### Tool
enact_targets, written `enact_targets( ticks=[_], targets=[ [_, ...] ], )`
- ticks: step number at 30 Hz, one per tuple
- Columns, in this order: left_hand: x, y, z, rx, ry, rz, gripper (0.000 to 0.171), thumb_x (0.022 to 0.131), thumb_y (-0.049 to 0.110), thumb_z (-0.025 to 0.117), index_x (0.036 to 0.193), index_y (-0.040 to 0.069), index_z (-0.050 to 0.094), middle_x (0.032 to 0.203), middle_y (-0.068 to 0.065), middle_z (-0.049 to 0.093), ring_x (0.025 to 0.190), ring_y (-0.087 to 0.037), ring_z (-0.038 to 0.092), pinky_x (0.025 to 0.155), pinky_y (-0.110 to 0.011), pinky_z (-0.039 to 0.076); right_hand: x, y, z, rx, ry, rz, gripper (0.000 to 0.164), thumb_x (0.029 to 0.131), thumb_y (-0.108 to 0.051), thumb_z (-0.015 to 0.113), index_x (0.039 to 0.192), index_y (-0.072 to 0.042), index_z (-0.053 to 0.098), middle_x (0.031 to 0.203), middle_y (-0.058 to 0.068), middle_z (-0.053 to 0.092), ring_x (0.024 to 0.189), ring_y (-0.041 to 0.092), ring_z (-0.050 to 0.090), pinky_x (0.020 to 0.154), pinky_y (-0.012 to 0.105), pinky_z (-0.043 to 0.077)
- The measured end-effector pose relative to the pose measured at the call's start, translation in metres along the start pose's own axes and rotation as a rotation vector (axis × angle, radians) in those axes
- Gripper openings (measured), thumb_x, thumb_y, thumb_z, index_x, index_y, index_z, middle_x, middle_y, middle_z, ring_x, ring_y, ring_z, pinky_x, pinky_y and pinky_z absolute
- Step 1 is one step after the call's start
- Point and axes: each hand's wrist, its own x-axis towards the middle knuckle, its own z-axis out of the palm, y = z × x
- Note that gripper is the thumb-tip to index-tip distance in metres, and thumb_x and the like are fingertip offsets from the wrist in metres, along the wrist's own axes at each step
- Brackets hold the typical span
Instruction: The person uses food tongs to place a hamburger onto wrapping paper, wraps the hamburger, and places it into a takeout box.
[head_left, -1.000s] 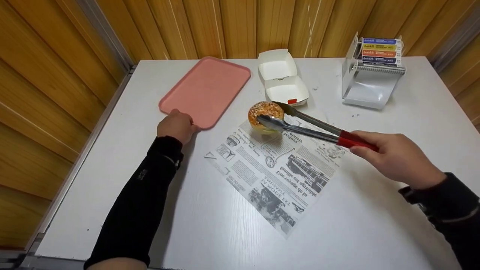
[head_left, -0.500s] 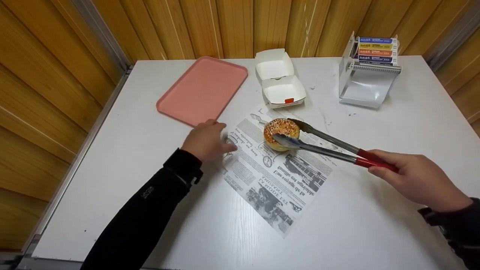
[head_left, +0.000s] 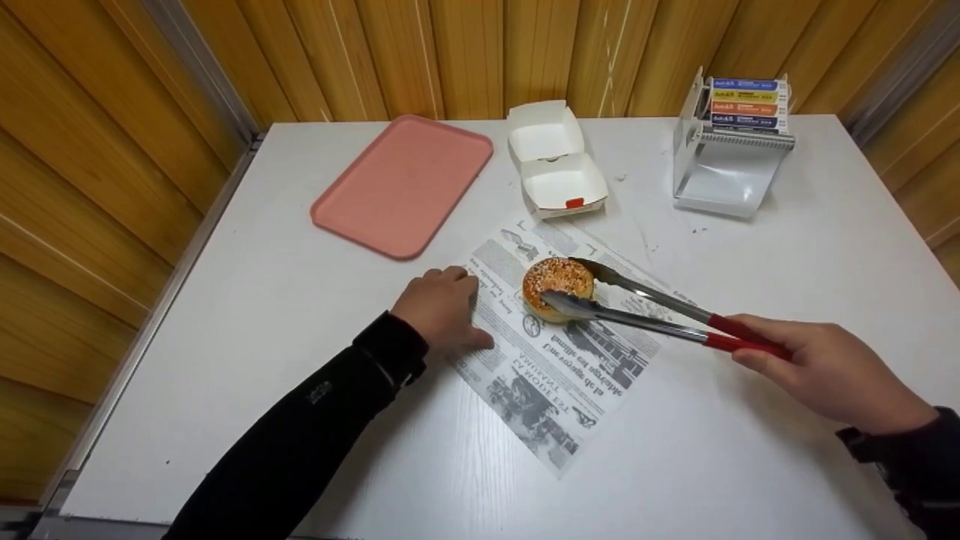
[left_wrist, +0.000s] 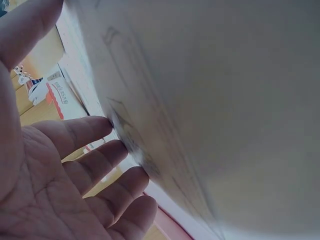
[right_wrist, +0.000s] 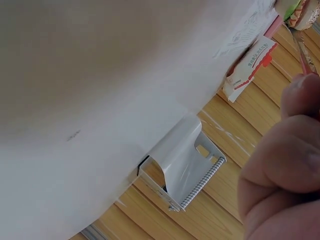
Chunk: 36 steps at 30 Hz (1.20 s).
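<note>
My right hand (head_left: 829, 371) grips the red handles of metal tongs (head_left: 652, 292). Their tips clasp a small burger (head_left: 559, 279) with a seeded bun, which overlaps the printed greaseproof paper (head_left: 555, 405) in the head view. Green and brown filling shows along the side of the burger (right_wrist: 298, 14) in the right wrist view. At the left corner of that paper, my left hand (head_left: 439, 309) rests with fingers spread and thumb apart. In the left wrist view, its fingertips (left_wrist: 120, 148) meet the printed sheet, and nothing lies in the palm.
A pink tray (head_left: 405, 187) lies at the back left. Beside it an open white burger box (head_left: 559, 180) touches or nears the paper's far corner. Toward the back right stands a metal label dispenser (head_left: 735, 150) with coloured rolls. Wooden panelling (head_left: 465, 60) closes off the table's far side.
My left hand has left the pink tray's near corner and come right, down to the paper's edge. The tongs have carried the burger nearer to me, and the right hand has moved slightly rightward.
</note>
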Motion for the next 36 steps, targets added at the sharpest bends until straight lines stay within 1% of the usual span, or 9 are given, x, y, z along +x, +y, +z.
enact_targets(
  ticks=[5, 9, 16, 20, 24, 26, 29, 34, 36],
  targets=[
    [0.002, 0.002, 0.000, 0.012, -0.001, 0.024, 0.082, 0.076, 0.066, 0.084, 0.134, 0.012, 0.063, 0.150, -0.009, 0.057, 0.134, -0.034, 0.055, 0.115, -0.050, 0.045, -0.003, 0.004, 0.000, 0.016, 0.008, -0.022, 0.047, 0.090, -0.020, 0.084, 0.135, -0.008, 0.072, 0.100, 0.010, 0.080, 0.067, -0.001, 0.050, 0.053, 0.021, 0.043],
    [0.003, 0.004, 0.001, 0.019, -0.007, 0.031, 0.080, 0.076, 0.066, 0.084, 0.132, 0.013, 0.063, 0.151, -0.008, 0.057, 0.135, -0.034, 0.054, 0.116, -0.050, 0.045, -0.003, 0.005, -0.003, 0.027, -0.007, -0.005, 0.048, 0.091, -0.022, 0.083, 0.136, -0.009, 0.071, 0.102, 0.012, 0.079, 0.066, 0.000, 0.049, 0.051, 0.022, 0.042],
    [0.004, 0.006, 0.000, 0.032, -0.006, 0.046, 0.079, 0.076, 0.068, 0.084, 0.129, 0.013, 0.064, 0.147, -0.008, 0.059, 0.131, -0.034, 0.056, 0.113, -0.050, 0.047, 0.001, 0.004, -0.010, 0.030, -0.073, 0.102, 0.052, 0.093, -0.031, 0.082, 0.139, -0.010, 0.069, 0.110, 0.018, 0.076, 0.075, 0.012, 0.055, 0.055, 0.022, 0.046],
    [0.004, 0.006, -0.001, 0.027, -0.006, 0.047, 0.078, 0.076, 0.067, 0.084, 0.128, 0.013, 0.064, 0.147, -0.008, 0.059, 0.131, -0.034, 0.056, 0.113, -0.050, 0.047, 0.004, 0.004, -0.012, 0.054, -0.101, 0.128, 0.054, 0.094, -0.032, 0.081, 0.140, -0.008, 0.068, 0.115, 0.022, 0.075, 0.079, 0.016, 0.058, 0.056, 0.022, 0.048],
    [0.004, 0.006, -0.001, 0.023, -0.012, 0.048, 0.079, 0.076, 0.068, 0.083, 0.131, 0.014, 0.063, 0.149, -0.008, 0.058, 0.133, -0.034, 0.055, 0.115, -0.051, 0.045, 0.006, 0.004, -0.014, 0.091, -0.125, 0.153, 0.057, 0.095, -0.031, 0.080, 0.144, -0.004, 0.064, 0.121, 0.028, 0.072, 0.088, 0.025, 0.062, 0.060, 0.020, 0.052],
    [0.004, 0.006, -0.001, 0.022, -0.012, 0.048, 0.080, 0.076, 0.068, 0.083, 0.132, 0.014, 0.063, 0.150, -0.008, 0.057, 0.133, -0.034, 0.055, 0.115, -0.051, 0.045, 0.007, 0.003, -0.015, 0.106, -0.123, 0.169, 0.057, 0.096, -0.031, 0.078, 0.144, -0.003, 0.063, 0.123, 0.029, 0.071, 0.091, 0.029, 0.062, 0.060, 0.021, 0.054],
    [0.003, 0.006, -0.002, 0.019, -0.008, 0.045, 0.080, 0.076, 0.068, 0.083, 0.132, 0.014, 0.063, 0.151, -0.008, 0.057, 0.134, -0.035, 0.054, 0.116, -0.052, 0.044, 0.009, 0.000, -0.017, 0.136, -0.109, 0.175, 0.057, 0.098, -0.031, 0.077, 0.146, -0.004, 0.062, 0.124, 0.029, 0.070, 0.090, 0.028, 0.061, 0.059, 0.022, 0.053],
    [0.002, 0.006, -0.002, 0.004, 0.006, 0.041, 0.080, 0.076, 0.065, 0.084, 0.133, 0.012, 0.064, 0.153, -0.009, 0.056, 0.138, -0.037, 0.053, 0.117, -0.052, 0.044, 0.016, -0.008, -0.015, 0.185, -0.052, 0.169, 0.054, 0.099, -0.031, 0.075, 0.147, -0.009, 0.062, 0.124, 0.026, 0.072, 0.081, 0.017, 0.057, 0.053, 0.025, 0.046],
    [0.002, 0.006, -0.002, -0.003, 0.004, 0.039, 0.079, 0.076, 0.065, 0.084, 0.131, 0.012, 0.064, 0.152, -0.010, 0.056, 0.137, -0.037, 0.053, 0.117, -0.052, 0.044, 0.021, -0.013, -0.012, 0.206, -0.017, 0.164, 0.053, 0.100, -0.031, 0.074, 0.147, -0.009, 0.062, 0.123, 0.026, 0.072, 0.079, 0.015, 0.056, 0.051, 0.025, 0.045]
  ],
)
